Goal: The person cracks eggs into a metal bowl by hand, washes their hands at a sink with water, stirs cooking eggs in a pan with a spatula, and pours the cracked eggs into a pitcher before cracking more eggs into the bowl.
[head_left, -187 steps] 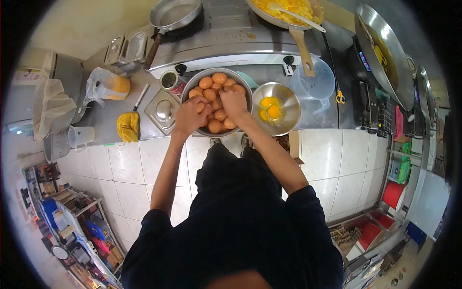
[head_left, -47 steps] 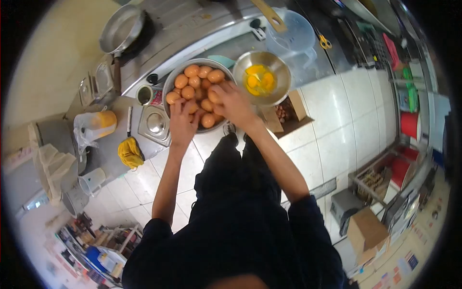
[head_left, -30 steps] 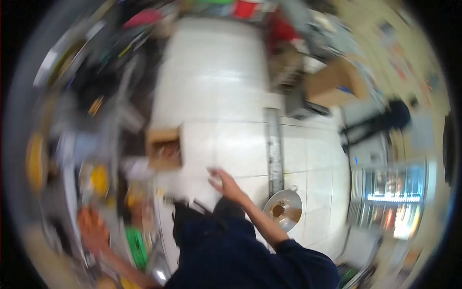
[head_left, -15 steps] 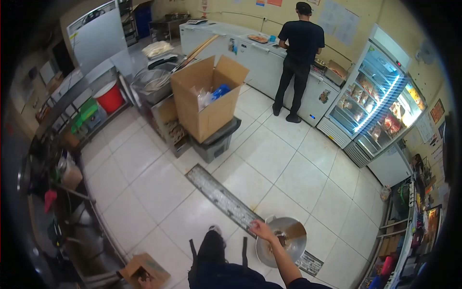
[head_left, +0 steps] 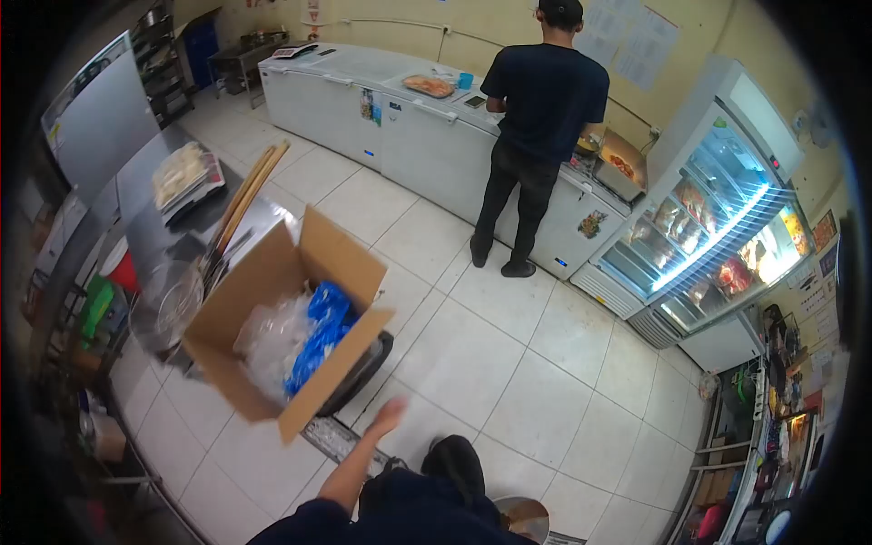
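Head view. We have one of our hands in the frame: the left hand (head_left: 389,414), extended low in front of us above the tiled floor (head_left: 490,354). It is blurred; no object shows in it, and we cannot tell whether the fingers are spread or curled. Our right hand is out of the frame, so its state cannot be determined.

The nearest item to the left hand is the cardboard box (head_left: 329,372). It lies to our left and ahead, with its lower flap just beside the hand; a gap shows between them. The flaps stand open, which leaves the blue plastic bag (head_left: 320,331) and the clear plastic (head_left: 268,336) accessible from above. A dark support (head_left: 368,371) shows beneath the box; we judge that it serves to raise the box off the floor.

Beyond the box, the wooden handles (head_left: 250,195) slant upward beside the steel bench (head_left: 141,227), presumably so that they can be gripped readily. A metal pan (head_left: 536,518), cut off by the lower edge, is to our right. A co-worker (head_left: 545,100) stands well apart, facing the chest freezer (head_left: 427,141), whose flat lid evidently doubles as a work surface.
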Action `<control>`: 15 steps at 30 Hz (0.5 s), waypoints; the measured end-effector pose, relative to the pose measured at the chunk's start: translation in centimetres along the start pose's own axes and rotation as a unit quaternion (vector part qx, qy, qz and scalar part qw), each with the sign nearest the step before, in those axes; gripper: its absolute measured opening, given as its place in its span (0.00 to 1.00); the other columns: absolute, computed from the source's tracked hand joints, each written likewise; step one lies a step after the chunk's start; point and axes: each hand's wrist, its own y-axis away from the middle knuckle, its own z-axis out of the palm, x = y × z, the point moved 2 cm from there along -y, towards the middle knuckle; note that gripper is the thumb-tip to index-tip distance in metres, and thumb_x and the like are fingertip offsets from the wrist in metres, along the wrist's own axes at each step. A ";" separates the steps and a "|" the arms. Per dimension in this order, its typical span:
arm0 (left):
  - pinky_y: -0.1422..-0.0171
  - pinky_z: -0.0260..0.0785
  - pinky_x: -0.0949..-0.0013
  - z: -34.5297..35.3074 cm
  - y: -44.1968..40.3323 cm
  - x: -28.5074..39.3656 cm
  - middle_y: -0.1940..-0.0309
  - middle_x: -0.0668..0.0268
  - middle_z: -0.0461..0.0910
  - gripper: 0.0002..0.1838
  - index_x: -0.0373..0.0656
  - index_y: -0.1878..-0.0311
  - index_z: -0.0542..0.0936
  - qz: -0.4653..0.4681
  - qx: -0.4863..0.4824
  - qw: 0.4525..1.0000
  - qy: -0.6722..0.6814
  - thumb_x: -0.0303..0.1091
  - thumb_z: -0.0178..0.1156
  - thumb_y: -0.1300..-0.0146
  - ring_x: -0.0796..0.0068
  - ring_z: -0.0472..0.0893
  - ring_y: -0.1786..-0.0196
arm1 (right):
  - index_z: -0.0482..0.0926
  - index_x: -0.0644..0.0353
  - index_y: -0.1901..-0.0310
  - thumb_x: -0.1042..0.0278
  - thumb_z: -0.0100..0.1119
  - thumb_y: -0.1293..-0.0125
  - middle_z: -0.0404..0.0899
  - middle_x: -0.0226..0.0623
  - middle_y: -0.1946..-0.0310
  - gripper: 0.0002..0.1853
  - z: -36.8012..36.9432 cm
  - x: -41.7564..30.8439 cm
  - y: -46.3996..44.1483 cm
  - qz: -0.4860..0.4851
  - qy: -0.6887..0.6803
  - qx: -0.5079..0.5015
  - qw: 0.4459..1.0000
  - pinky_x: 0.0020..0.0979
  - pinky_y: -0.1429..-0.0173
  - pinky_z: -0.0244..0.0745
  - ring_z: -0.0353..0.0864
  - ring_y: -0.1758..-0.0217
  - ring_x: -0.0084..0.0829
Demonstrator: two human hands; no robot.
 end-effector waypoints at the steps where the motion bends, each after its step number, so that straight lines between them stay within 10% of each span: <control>1: 0.36 0.69 0.63 2.0 -6.9 6.2 0.46 0.56 0.80 0.21 0.41 0.38 0.75 0.140 -0.017 0.989 0.052 0.42 0.55 0.28 0.62 0.79 0.43 | 0.83 0.59 0.63 0.58 0.66 0.39 0.83 0.38 0.74 0.12 0.0 -3.1 -1.7 0.008 0.004 0.001 1.000 0.33 0.66 0.79 0.83 0.72 0.29; 6: 0.38 0.68 0.68 1.9 -34.1 27.7 0.48 0.60 0.81 0.20 0.43 0.42 0.77 0.175 -0.157 0.971 0.053 0.45 0.59 0.30 0.71 0.77 0.44 | 0.83 0.59 0.63 0.59 0.66 0.40 0.83 0.36 0.74 0.12 0.5 -20.0 -15.3 -0.003 0.035 0.011 0.999 0.32 0.67 0.78 0.82 0.72 0.28; 10: 0.44 0.72 0.66 -2.0 -53.2 20.4 0.56 0.57 0.84 0.11 0.43 0.54 0.81 0.281 0.104 0.952 -0.064 0.39 0.60 0.32 0.64 0.82 0.52 | 0.83 0.59 0.63 0.60 0.66 0.40 0.83 0.35 0.74 0.11 1.3 -39.0 -31.9 -0.233 0.099 -0.001 0.967 0.31 0.68 0.78 0.82 0.72 0.28; 13: 0.54 0.76 0.62 -12.3 -54.0 17.0 0.64 0.59 0.85 0.11 0.41 0.58 0.80 0.014 0.118 0.983 0.141 0.38 0.64 0.36 0.66 0.83 0.60 | 0.77 0.55 0.47 0.65 0.61 0.36 0.82 0.33 0.71 0.16 9.0 -68.1 -35.7 -0.143 0.006 -0.123 0.982 0.27 0.67 0.75 0.79 0.70 0.26; 15: 0.61 0.75 0.68 -19.6 -55.4 11.2 0.68 0.65 0.82 0.08 0.43 0.56 0.79 -0.063 0.203 0.917 0.339 0.32 0.63 0.37 0.77 0.79 0.66 | 0.76 0.57 0.42 0.67 0.60 0.34 0.84 0.36 0.63 0.19 16.4 -87.1 -38.3 -0.283 0.115 -0.201 0.931 0.26 0.61 0.77 0.83 0.61 0.26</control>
